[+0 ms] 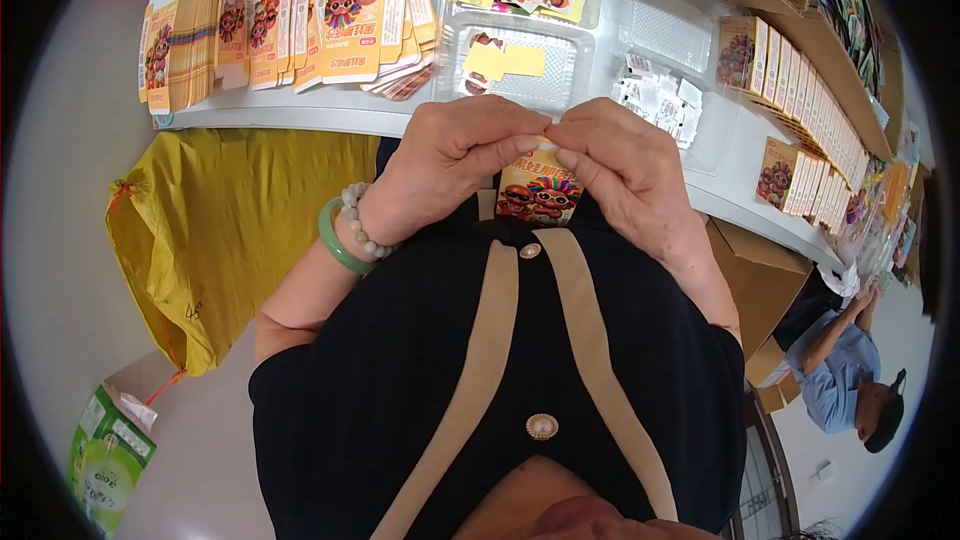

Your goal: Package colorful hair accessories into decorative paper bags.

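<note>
A small orange-and-white carton (540,197) with colourful cartoon figures stands upright between my hands, just off the table's near edge. My left hand (445,155), with a green bangle and a beaded bracelet at its wrist, pinches the carton's top edge from the left. From the other side, my right hand (630,165) grips the same top edge with thumb and fingers. The fingertips of both hands meet there and partly hide the top. Beyond them, a clear plastic tray (565,90) holds yellow slips and picture cards. Small white packets (657,105) lie in another tray to the right.
Flat cartons (350,20) and a banded stack (180,50) lie at the left. Filled cartons (815,90) stand in rows at the right, near a cardboard wall. A yellow sack (250,230) hangs below the table; a cardboard box (757,265) and a co-worker (835,370) are right.
</note>
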Demonstrator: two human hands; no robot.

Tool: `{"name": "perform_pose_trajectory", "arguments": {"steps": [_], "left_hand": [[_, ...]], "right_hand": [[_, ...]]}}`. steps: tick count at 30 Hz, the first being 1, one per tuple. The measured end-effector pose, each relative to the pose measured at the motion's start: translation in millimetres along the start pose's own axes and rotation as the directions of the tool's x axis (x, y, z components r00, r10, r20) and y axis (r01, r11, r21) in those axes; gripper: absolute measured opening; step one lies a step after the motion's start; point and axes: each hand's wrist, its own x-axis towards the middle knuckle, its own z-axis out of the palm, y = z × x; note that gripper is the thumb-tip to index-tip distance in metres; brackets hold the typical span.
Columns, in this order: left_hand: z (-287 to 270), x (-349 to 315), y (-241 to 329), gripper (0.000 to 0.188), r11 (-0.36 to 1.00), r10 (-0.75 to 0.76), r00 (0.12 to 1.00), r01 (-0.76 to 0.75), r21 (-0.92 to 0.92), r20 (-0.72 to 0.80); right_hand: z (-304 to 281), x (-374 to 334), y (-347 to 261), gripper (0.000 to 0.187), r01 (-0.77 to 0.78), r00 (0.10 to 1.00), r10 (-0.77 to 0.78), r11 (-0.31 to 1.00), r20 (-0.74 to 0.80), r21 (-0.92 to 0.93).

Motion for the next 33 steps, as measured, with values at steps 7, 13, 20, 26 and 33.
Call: {"name": "perform_pose_trajectory", "arguments": {"steps": [7, 13, 20, 26, 33], "left_hand": [[2, -17, -6, 0.023, 1.0, -0.003, 0.994, 0.0, -0.021, -0.113], [8, -18, -11, 0.023, 0.999, 0.008, 0.999, -0.006, 0.037, -0.033], [12, -18, -7, 0.024, 0.998, -0.068, 0.992, 0.066, -0.021, -0.103], [14, 13, 15, 0.024, 0.979, -0.083, 0.967, 0.034, -0.201, -0.242], [21, 31, 19, 0.022, 0.961, -0.171, 0.972, 0.129, -0.243, -0.159]], "right_hand": [[4, -8, 7, 0.025, -0.024, 1.0, 0.024, 0.989, 0.003, 0.147], [-4, -10, 7, 0.021, -0.069, 0.989, 0.067, 0.998, 0.131, 0.01], [1, -12, 17, 0.02, 0.108, 0.993, -0.106, 0.994, -0.045, 0.03], [-2, -23, 4, 0.05, -0.071, 0.954, 0.2, 0.874, -0.224, 0.48], [-84, -98, 25, 0.049, -0.412, 0.594, 0.492, 0.866, -0.637, 0.284]]}}
